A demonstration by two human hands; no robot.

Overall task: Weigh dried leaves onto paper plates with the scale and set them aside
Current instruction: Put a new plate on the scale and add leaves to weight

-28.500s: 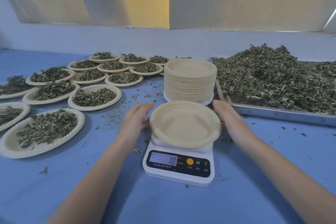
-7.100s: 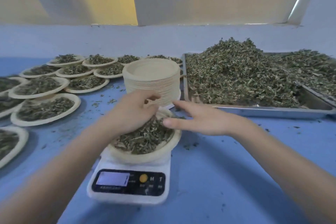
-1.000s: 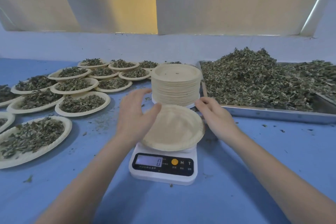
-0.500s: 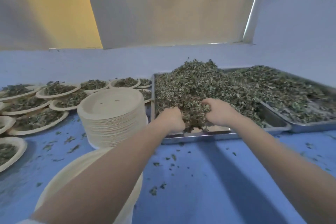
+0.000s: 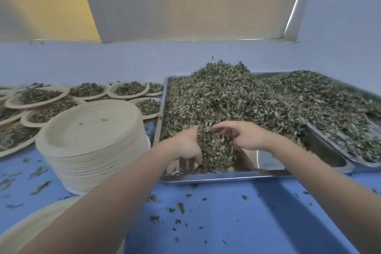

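Tabletop blue, leaf-littered | wall pale blue | hands cupped together, clutching dried leaves

- Stack of plates stands on the table, left of the tray.
- Filled plates lie behind the stack.
- Dried leaves are heaped in the tray.

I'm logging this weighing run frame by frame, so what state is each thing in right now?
left hand: curled round a clump of leaves
right hand: curled round the same clump
clump of leaves: gathered between both hands, over the tray's near edge
near tray: heaped with dried leaves, front corner bare
stack of plates: empty
plate at bottom left: empty as far as visible
filled plates: hold leaves
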